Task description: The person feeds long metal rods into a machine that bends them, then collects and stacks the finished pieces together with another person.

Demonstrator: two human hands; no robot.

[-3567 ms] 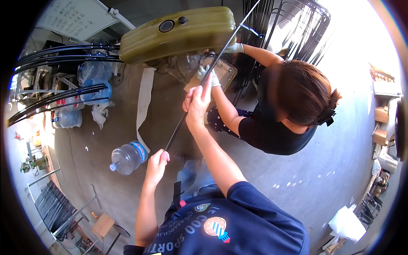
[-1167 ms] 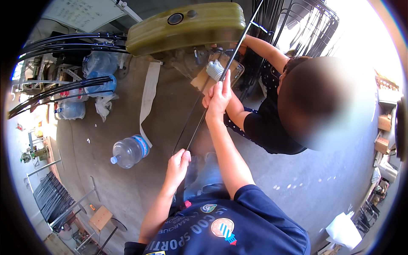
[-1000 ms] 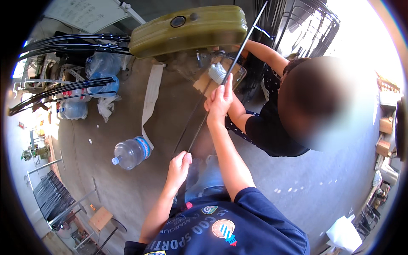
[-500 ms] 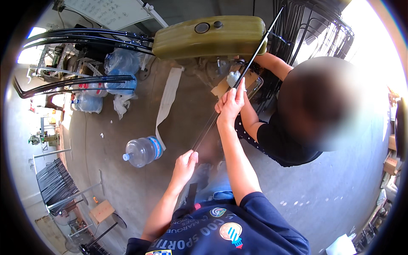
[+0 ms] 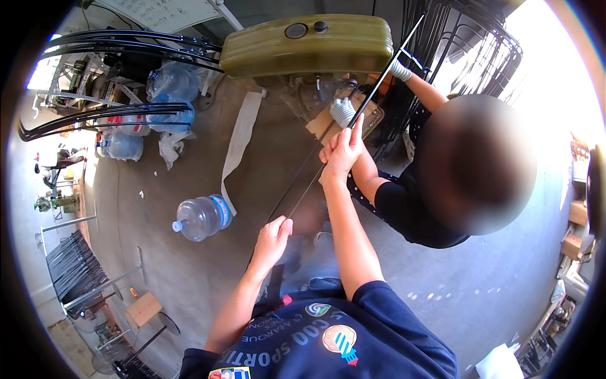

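My right hand (image 5: pixel 341 155) is closed round a long black rod (image 5: pixel 386 72), its index finger lying along it. The rod slants up to the right past the end of an olive-green machine housing (image 5: pixel 353 44). Lower and to the left, my left hand (image 5: pixel 273 241) pinches a thin wire (image 5: pixel 305 194) that runs up toward my right hand. Beside it passes a second thin dark line; where that one ends I cannot tell. A co-worker's gloved hand (image 5: pixel 343 112) is just beyond my right hand, and their other gloved hand (image 5: pixel 399 71) is near the rod's upper part.
The co-worker (image 5: pixel 404 211) crouches close on the right. Bent black rods (image 5: pixel 136 47) stick out left of the housing. A large clear water bottle (image 5: pixel 203 218) and a white strip (image 5: pixel 243 142) lie on the floor. Black wire racks (image 5: pixel 480 44) stand at the back right.
The co-worker's far hand has come out from behind the housing's end to beside the rod. The dark line has moved apart from the thin wire. My hands keep their grip.
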